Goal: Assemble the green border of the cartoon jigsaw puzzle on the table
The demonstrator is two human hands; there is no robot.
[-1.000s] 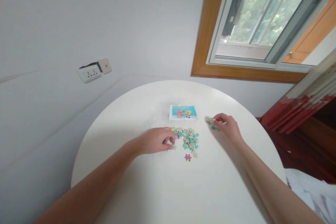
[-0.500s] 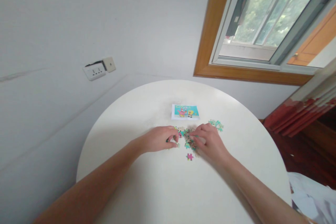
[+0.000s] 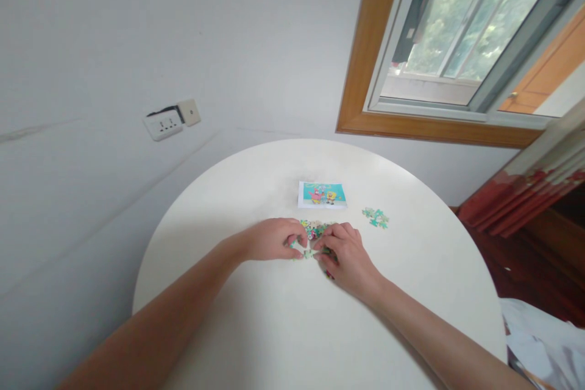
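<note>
A pale green jigsaw puzzle piece (image 3: 309,253) lies flat on the white table between my two hands. My left hand (image 3: 274,239) is curled beside it, thumb and fingertips at its left side, with a bit of green puzzle showing inside the curve of the fingers. From the right, my right hand (image 3: 347,257) reaches in with thumb and fingers closed near the piece's right edge. The grip itself is too small to see clearly. A pile of loose puzzle pieces (image 3: 311,230) lies just beyond, partly covered by my right hand. Under that hand a pink piece (image 3: 329,275) peeks out.
Behind the pile lies a picture card (image 3: 323,194) with cartoon figures on turquoise. Several green puzzle pieces (image 3: 376,217) form a cluster to the right. The round white table (image 3: 283,329) meets the wall, which has a socket (image 3: 163,125) and a window.
My right hand has moved left and slightly nearer, from the pile to the pale green piece, now partly covering the pink one. My left hand has shifted slightly left.
</note>
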